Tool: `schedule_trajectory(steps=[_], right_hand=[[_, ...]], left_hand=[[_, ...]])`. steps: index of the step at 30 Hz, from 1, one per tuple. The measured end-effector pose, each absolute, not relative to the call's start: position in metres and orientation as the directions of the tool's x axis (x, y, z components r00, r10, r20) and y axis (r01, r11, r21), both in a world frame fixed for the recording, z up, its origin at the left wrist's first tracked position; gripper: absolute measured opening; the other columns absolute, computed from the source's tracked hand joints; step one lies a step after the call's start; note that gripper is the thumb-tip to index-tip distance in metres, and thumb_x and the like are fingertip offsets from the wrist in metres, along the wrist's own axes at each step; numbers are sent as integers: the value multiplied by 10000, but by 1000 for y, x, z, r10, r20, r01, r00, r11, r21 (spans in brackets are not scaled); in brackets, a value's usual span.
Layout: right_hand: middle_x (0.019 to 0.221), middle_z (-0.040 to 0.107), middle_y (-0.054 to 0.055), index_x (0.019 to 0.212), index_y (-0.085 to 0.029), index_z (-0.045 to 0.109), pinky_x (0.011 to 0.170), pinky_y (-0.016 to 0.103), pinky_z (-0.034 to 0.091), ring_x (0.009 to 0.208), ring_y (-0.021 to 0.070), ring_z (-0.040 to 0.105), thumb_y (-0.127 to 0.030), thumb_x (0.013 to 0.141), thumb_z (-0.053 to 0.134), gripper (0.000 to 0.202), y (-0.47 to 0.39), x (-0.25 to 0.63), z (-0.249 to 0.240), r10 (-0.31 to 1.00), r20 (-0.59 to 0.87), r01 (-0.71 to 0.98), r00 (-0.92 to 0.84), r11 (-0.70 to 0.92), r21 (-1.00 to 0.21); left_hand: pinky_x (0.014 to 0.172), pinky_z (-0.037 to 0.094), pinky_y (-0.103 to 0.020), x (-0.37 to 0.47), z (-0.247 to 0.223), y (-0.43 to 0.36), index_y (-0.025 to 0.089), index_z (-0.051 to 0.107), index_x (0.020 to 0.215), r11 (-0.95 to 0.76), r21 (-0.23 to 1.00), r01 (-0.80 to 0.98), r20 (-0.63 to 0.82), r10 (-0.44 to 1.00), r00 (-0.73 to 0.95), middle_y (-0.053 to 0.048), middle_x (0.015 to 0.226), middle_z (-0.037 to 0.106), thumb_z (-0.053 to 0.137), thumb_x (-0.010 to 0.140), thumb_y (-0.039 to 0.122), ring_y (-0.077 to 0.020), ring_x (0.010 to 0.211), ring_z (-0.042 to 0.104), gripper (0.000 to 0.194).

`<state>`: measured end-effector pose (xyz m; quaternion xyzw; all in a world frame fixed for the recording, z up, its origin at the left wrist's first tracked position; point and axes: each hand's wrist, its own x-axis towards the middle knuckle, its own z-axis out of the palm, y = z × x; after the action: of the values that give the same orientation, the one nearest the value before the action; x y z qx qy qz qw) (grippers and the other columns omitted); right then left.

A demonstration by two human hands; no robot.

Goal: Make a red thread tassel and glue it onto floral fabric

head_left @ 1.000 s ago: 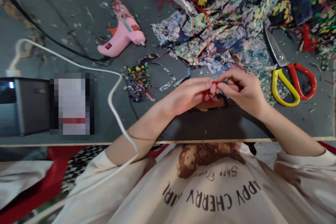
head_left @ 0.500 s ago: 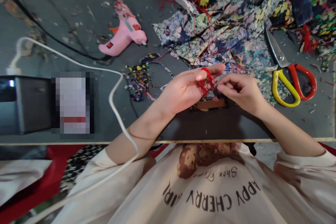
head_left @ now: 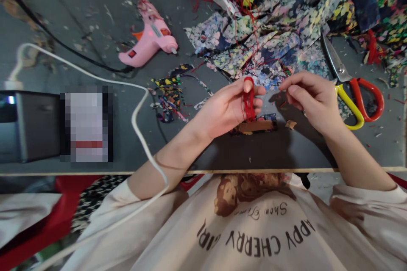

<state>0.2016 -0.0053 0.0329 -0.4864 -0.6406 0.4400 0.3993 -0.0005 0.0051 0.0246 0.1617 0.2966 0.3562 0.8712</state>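
Several turns of red thread (head_left: pixel 249 103) loop around the thumb and fingers of my left hand (head_left: pixel 219 112), whose palm is turned up and fingers are curled. To the right, apart from it, my right hand (head_left: pixel 313 97) is raised with its index finger and thumb close together. Whatever it may be pinching is too fine to see. Below the left fingers, a small fabric-edged piece with a brown middle (head_left: pixel 256 126) lies on the table, and a small tan scrap (head_left: pixel 291 124) is near the right hand.
Scissors (head_left: pixel 341 74) with one yellow and one red handle lie beside my right hand. A pink glue gun (head_left: pixel 148 44) rests at the upper left. Crumpled floral fabric (head_left: pixel 280 29) and tangled red thread cover the back. A white cable (head_left: pixel 136 123) crosses my left forearm.
My right hand has moved right and slightly up, away from my left hand. The red loops now hang straighter, and the tan scrap has come into view.
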Motion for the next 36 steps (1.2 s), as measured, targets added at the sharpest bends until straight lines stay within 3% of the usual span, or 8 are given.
schedule_trajectory(steps=[6,12,21,27,36], right_hand=[[675,627,-4,845,-156,718,514,217,346,536,70,451,-203,840,585,141,-8,195,31,965,77,386,-252,173,-906],[680,656,12,801,-142,744,524,217,325,551,70,462,-226,838,611,161,-9,190,29,927,61,426,-369,227,-876],[569,479,-44,733,-120,655,471,185,276,513,44,376,-207,816,609,128,-7,194,34,878,-94,332,-470,77,-940],[547,381,-75,632,-152,518,473,168,263,504,27,319,-59,723,530,131,-10,192,31,846,9,254,-534,171,-952],[525,391,-74,644,-164,507,437,180,252,476,34,330,-140,735,538,99,-9,192,31,897,-37,210,-440,62,-976]], left_hand=[[461,435,-132,-1,18,0,121,559,714,800,514,-309,-425,551,719,-15,712,625,585,872,187,-60,524,556,174],[431,355,-124,0,18,-1,114,553,699,802,560,-206,-457,506,731,-14,665,586,604,872,225,-46,485,499,211],[404,261,-118,-4,14,0,98,572,688,798,597,-81,-445,414,794,16,626,536,716,811,368,1,429,369,329],[404,330,-156,-3,14,0,95,600,700,796,605,-28,-407,339,848,11,640,570,708,807,420,0,395,347,358],[424,323,-148,-2,20,0,123,536,700,786,613,-83,-397,397,828,2,631,582,718,796,422,-24,436,414,363]])
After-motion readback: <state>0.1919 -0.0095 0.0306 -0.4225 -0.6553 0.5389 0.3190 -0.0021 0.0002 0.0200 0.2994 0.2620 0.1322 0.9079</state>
